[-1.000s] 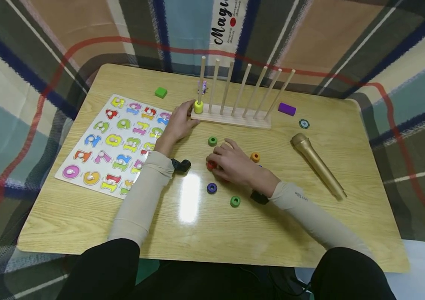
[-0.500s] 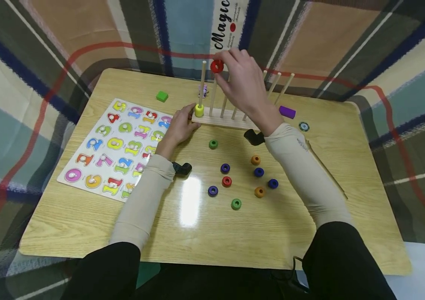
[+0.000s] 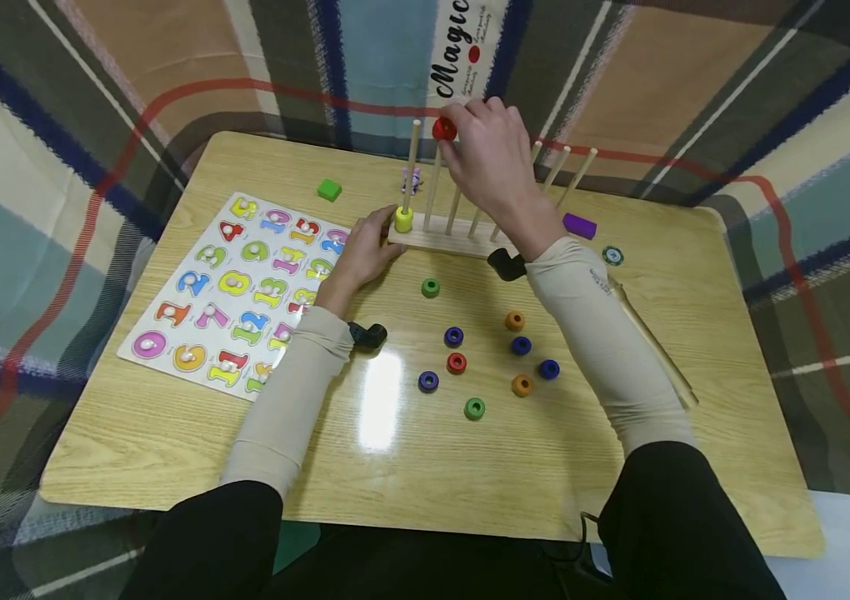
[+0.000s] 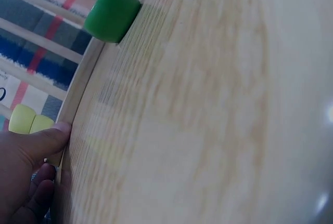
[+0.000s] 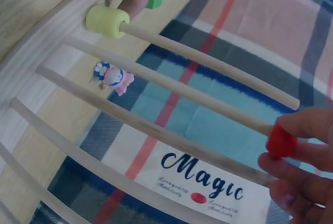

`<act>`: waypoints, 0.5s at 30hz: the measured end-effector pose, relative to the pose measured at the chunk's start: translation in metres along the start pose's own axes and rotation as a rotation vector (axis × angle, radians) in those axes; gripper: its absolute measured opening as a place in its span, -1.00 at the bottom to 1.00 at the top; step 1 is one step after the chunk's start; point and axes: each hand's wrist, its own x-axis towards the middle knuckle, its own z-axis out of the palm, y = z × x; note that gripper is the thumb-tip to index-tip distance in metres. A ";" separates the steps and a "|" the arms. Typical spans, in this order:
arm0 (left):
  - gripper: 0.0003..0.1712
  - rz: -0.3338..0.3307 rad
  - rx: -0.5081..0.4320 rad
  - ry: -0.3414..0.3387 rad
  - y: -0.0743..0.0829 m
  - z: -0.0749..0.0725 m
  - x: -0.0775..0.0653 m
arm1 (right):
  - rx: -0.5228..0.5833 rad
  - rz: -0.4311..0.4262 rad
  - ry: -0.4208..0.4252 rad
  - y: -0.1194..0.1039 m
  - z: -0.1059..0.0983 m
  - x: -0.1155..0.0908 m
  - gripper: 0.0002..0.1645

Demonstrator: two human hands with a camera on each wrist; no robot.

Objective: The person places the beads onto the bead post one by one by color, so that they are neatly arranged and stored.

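A wooden peg stand with a row of upright pegs stands at the back of the table. My left hand grips its left end, thumb on the front edge and fingers curled round the end. Two yellow beads sit stacked at the bottom of the leftmost peg. High over the stand, my right hand pinches a red bead between thumb and fingers. That bead is right at the tip of the second peg. The right hand hides the tops of the middle pegs in the head view.
Several loose beads lie on the table, among them a green bead, a red one and blue bead. A number puzzle board lies left. A green block, purple block and gold microphone-shaped object lie around.
My right hand has picked the red bead off the table and carried it up to the top of the second peg. The left hand stays on the stand's end.
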 end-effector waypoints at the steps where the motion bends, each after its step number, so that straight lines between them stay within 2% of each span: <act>1: -0.13 0.002 -0.002 0.000 0.000 0.000 0.000 | 0.000 0.006 -0.007 0.000 0.000 -0.001 -0.53; 4: -0.13 0.001 -0.001 0.002 -0.001 0.001 -0.001 | 0.005 0.006 -0.003 0.002 0.001 -0.004 -0.45; 8: -0.13 0.001 0.004 -0.001 -0.001 0.000 0.000 | 0.032 -0.037 0.063 0.003 0.002 -0.022 -0.43; 12: -0.12 -0.003 0.009 -0.009 0.000 -0.001 0.001 | 0.076 -0.135 0.068 0.000 0.009 -0.061 -0.57; 15: -0.11 -0.013 0.008 -0.014 0.000 -0.001 0.002 | 0.113 -0.238 -0.032 -0.003 0.023 -0.102 -0.70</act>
